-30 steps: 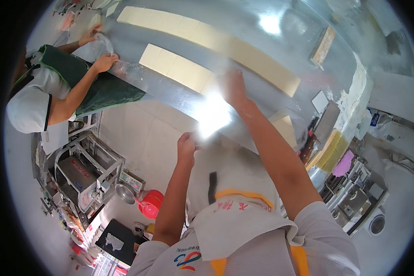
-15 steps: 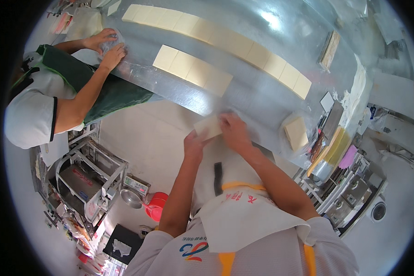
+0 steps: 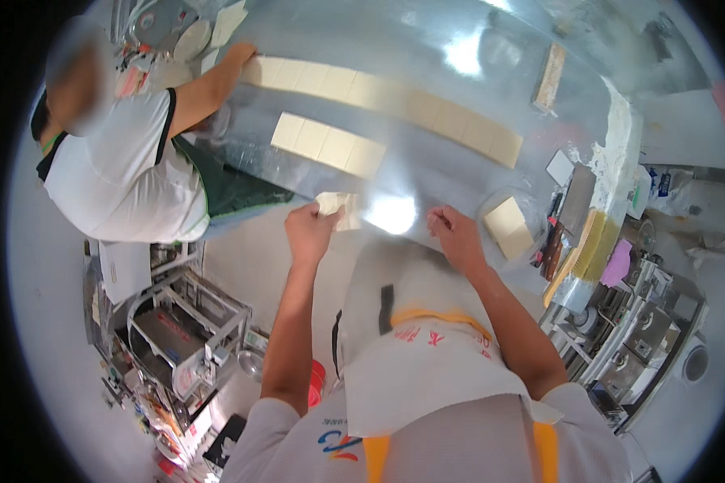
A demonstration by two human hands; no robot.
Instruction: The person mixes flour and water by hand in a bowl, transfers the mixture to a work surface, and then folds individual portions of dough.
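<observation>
My left hand (image 3: 308, 232) pinches a pale, thin dough square (image 3: 347, 212) by its left side, at the near edge of the metal table (image 3: 427, 189). My right hand (image 3: 459, 241) is off the dough, above the table edge, fingers loosely bent and apart with nothing visible in them. Right of it, a stack of dough squares (image 3: 509, 228) lies on clear plastic. Beyond my left hand is a short row of dough squares (image 3: 328, 145). A longer row (image 3: 379, 92) runs behind it.
A co-worker (image 3: 137, 165) leans over the table's left side, one hand at the long row's end. To the right are a wooden block (image 3: 549, 78), a wide-bladed knife (image 3: 577, 197), a bristle brush (image 3: 576, 258) and a white scraper (image 3: 560, 167). A metal-framed machine (image 3: 187, 334) stands lower left.
My right hand has let go of the dough square and moved right. My left hand has shifted left, still holding it. The co-worker has reached from a plastic bag to the long row.
</observation>
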